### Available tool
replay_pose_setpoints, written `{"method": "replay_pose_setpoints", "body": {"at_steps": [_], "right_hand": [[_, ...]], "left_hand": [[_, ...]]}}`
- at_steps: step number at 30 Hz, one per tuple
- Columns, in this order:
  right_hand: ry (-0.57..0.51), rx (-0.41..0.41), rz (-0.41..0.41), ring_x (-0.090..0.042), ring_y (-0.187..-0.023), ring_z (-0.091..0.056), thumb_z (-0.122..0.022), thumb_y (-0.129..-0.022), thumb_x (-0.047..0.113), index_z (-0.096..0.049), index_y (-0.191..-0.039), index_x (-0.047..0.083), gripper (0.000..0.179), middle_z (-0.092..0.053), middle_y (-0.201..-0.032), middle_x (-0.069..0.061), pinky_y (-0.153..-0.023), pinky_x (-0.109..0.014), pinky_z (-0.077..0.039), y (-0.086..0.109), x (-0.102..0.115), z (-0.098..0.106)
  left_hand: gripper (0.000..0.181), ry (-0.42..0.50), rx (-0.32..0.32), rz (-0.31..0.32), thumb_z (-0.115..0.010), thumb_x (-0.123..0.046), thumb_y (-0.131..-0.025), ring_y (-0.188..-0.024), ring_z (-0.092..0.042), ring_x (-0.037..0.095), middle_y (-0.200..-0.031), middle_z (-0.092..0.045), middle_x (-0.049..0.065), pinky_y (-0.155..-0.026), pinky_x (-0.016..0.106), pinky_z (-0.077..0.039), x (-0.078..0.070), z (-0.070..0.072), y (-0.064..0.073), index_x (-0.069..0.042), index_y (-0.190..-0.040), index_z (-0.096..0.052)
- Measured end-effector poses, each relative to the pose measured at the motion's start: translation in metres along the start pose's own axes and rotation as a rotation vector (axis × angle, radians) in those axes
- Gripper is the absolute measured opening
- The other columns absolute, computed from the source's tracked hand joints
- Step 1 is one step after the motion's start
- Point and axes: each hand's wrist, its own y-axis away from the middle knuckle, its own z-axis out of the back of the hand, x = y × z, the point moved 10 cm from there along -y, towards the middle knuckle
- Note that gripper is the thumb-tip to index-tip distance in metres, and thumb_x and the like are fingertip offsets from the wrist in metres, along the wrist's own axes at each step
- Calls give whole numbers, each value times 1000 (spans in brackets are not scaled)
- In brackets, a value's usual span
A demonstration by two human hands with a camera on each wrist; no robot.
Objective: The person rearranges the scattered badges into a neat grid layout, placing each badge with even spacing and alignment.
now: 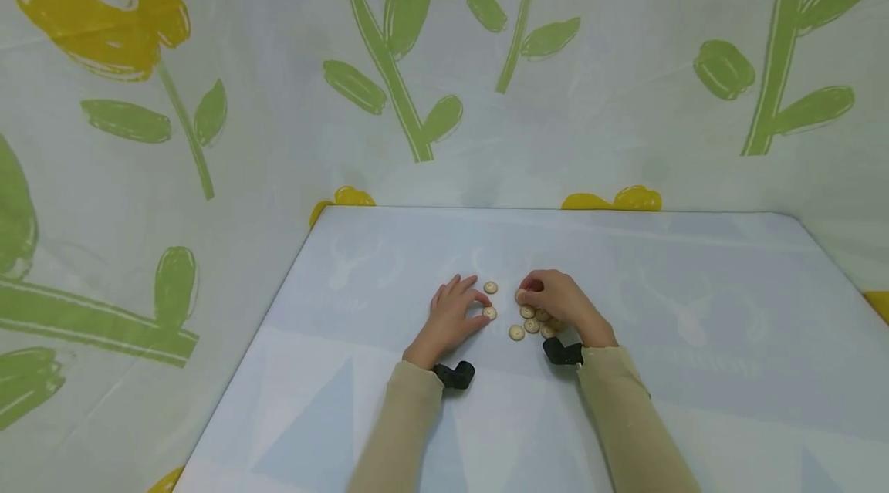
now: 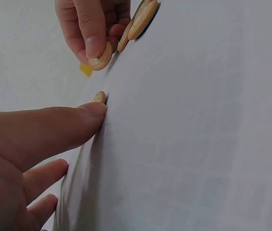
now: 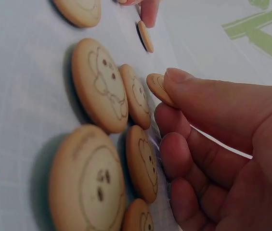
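Observation:
My left hand (image 1: 450, 322) has thumb and index finger around the edge of a round wooden disc (image 1: 489, 313) lying on the table; its other fingers are spread. In the left wrist view the thumb partly covers that disc (image 2: 99, 96). My right hand (image 1: 564, 298) pinches another wooden disc (image 3: 158, 86) between thumb and index finger, tilted, its remaining fingers curled beneath. Below and beside the right hand lies a group of several similar discs (image 3: 99, 86), with line-drawn cartoon faces and dark dots. Part of the group is hidden under this hand.
A single disc (image 1: 491, 287) lies beyond my left fingertips, and another disc (image 1: 517, 332) sits at the near left of the group. The pale patterned table (image 1: 333, 400) meets a flower-printed cloth (image 1: 278, 130) at its back and left. A black wrist device (image 1: 454, 376) is on each arm.

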Motion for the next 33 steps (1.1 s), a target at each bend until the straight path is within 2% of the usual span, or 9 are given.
{"method": "replay_pose_setpoints", "body": {"at_steps": [10,20,27,33], "right_hand": [[-76,-40,-25,-18,-79,-50,-62,-83,35,-64,-95,15,24,-59,-87,0,-72,-34,-40,2,-5,4],[-158,-144,-43,-21,-84,-52,-58,-86,30,-61,-99,12,22,-60,-94,-4,-75,-35,-42,2,-5,14],[-158,-130,-57,-21,-88,-51,-58,-86,30,-61,-100,13,22,-60,-98,-5,-77,-36,-42,1,-3,12],[-191,-102,-101,-21,-90,-51,-57,-87,31,-60,-102,15,23,-59,-101,-3,-79,-37,-42,-4,-7,10]], "left_hand": [[16,0,9,1,-62,-31,-82,-133,-13,28,-141,-31,4,-103,50,-8,0,0,-1,-23,-96,-60],[17,-14,12,8,-62,-31,-83,-133,-12,28,-142,-31,4,-104,49,-7,1,0,-3,-23,-98,-60],[18,5,19,0,-63,-29,-82,-133,-13,29,-141,-32,5,-104,48,-8,1,0,-4,-20,-97,-61],[17,7,17,9,-64,-29,-81,-133,-13,29,-141,-32,5,-104,48,-8,2,0,-3,-21,-96,-61]]}}
